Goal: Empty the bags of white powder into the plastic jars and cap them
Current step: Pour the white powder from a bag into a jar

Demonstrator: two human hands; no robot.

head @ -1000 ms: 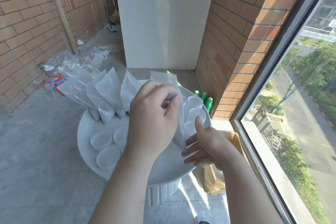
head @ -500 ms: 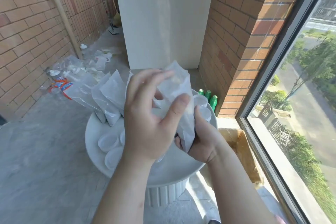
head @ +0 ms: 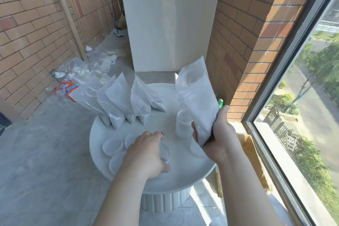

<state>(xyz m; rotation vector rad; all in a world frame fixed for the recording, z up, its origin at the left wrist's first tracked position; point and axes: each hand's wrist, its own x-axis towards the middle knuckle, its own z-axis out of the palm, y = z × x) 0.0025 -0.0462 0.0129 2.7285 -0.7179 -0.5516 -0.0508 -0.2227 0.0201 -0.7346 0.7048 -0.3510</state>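
Right hand (head: 219, 134): fingers (head: 194, 131) clenched round the lower end of one bag of white powder (head: 198, 95), thumb on the far side. Held upright, leaning slightly left, clear of the round white worktop (head: 183, 180), above its right half.

Left hand (head: 146, 154): low over the worktop near the front edge, fingers curled round a clear plastic jar (head: 166, 152), thumb against the near wall. Jar mouth up, resting on the worktop. Contents: cannot tell.

Further clear jars (head: 183, 123) standing just left of the held bag; touching it or only overlapped by it, cannot tell.

Other bags of powder (head: 119, 101) leaning in a row along the far left of the worktop. White round lids (head: 112, 146) lying flat, just left of the left hand.

Off the worktop: green bottles (head: 221, 102) by the brick wall, behind the held bag; cardboard box (head: 251, 150) on the floor at right, under the window; plastic litter (head: 82, 71) on the floor along the left wall.
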